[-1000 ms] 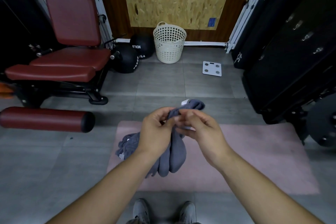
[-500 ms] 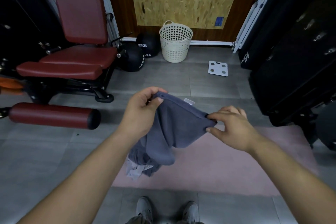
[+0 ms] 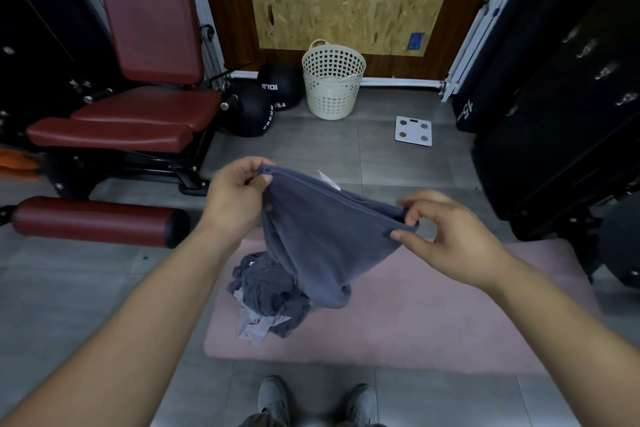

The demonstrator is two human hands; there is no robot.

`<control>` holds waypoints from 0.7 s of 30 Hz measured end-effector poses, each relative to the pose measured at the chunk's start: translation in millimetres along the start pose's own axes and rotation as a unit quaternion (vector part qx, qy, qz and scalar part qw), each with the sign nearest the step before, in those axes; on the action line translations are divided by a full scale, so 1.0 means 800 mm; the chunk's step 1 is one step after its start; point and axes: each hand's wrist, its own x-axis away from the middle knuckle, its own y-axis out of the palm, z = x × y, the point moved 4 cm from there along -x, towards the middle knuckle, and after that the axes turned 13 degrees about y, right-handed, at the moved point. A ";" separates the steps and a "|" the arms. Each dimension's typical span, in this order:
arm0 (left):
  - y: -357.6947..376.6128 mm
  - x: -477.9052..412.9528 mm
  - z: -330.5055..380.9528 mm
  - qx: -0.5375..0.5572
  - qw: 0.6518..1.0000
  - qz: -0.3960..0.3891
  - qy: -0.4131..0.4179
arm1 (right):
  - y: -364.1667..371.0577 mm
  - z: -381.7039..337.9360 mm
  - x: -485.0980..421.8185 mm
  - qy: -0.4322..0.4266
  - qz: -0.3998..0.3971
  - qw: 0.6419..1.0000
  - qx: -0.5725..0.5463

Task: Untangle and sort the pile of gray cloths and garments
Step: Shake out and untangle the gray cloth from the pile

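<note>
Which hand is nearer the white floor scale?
Right. The right hand pinches the cloth just this side of the scale; the left hand grips its other corner, farther off to the left.

The pink rectangular foam mat (image 3: 433, 322) lies on the floor at 12 o'clock from the person's gray shoes (image 3: 273, 399). On its left part, near 11, sits the tangled pile of gray cloths (image 3: 266, 295). Over the pile hangs the dark gray towel (image 3: 311, 239), its top edge held between the left hand (image 3: 235, 194) at 11 and the right hand (image 3: 446, 236) at 1.

Beyond the mat at 12, the cream perforated plastic basket (image 3: 332, 80) stands by the wall. Two black medicine balls (image 3: 249, 111) lie just left of it. The white square scale (image 3: 414, 130) lies at 1, the red padded bench (image 3: 138, 107) at 10, and the black stacked boxes (image 3: 554, 97) at 2.
</note>
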 end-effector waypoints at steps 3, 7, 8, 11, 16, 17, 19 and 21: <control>0.006 -0.001 -0.003 0.048 0.998 -0.005 -0.029 | -0.008 0.002 -0.002 0.053 0.015 0.997 -0.057; 0.015 0.000 -0.004 0.039 0.999 -0.030 -0.015 | -0.016 -0.007 -0.003 0.063 0.098 0.981 -0.153; 0.018 0.002 -0.005 0.033 0.998 -0.044 -0.005 | -0.018 -0.012 -0.005 0.059 0.106 0.973 -0.195; 0.025 0.012 -0.009 0.002 0.994 -0.105 0.012 | -0.028 -0.021 -0.011 0.062 0.119 0.951 -0.279; 0.025 0.012 -0.014 -0.002 0.996 -0.082 0.029 | -0.034 -0.015 -0.021 0.091 0.113 0.942 -0.304; 0.026 0.011 -0.013 0.015 0.997 -0.075 0.018 | -0.035 -0.009 -0.022 0.105 0.131 0.942 -0.289; 0.028 0.011 -0.014 0.024 0.997 -0.080 -0.004 | -0.034 -0.003 -0.021 0.124 0.140 0.937 -0.296; 0.027 0.007 -0.023 -0.025 0.994 -0.105 -0.024 | -0.029 -0.009 -0.017 0.112 0.119 0.933 -0.321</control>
